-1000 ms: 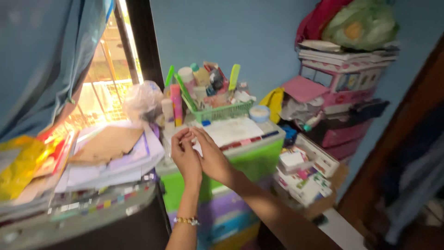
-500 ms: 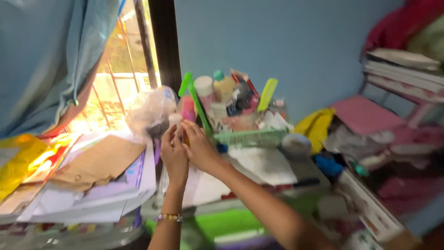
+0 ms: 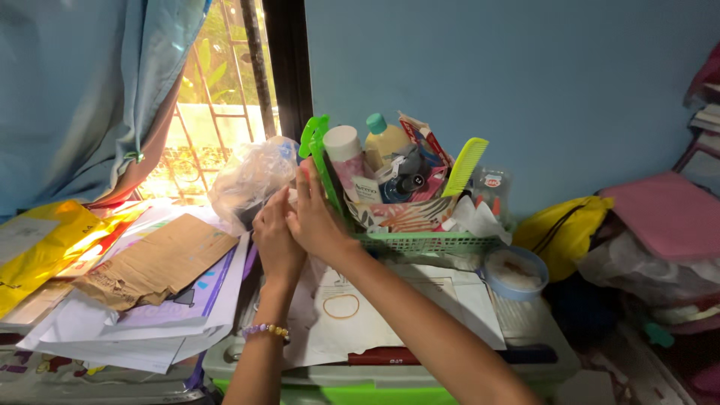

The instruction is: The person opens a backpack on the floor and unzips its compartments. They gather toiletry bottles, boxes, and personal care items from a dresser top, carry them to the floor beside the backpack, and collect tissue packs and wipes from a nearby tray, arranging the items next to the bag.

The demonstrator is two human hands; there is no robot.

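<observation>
both hands are raised together at the left end of the green basket [image 3: 431,241]. the left hand [image 3: 276,238] and right hand [image 3: 315,217] press against each other, fingers curled inward, and i cannot tell whether they pinch anything between them. the basket sits on papers [image 3: 390,300] on top of a green-edged box, crammed with bottles, a tube and a light green comb [image 3: 465,166] sticking up. a crumpled clear plastic bag [image 3: 251,180] lies just beside the left hand. a torn piece of cardboard [image 3: 154,262] rests on the paper stack to the left, a small blue tub [image 3: 514,273] near the basket's right end
</observation>
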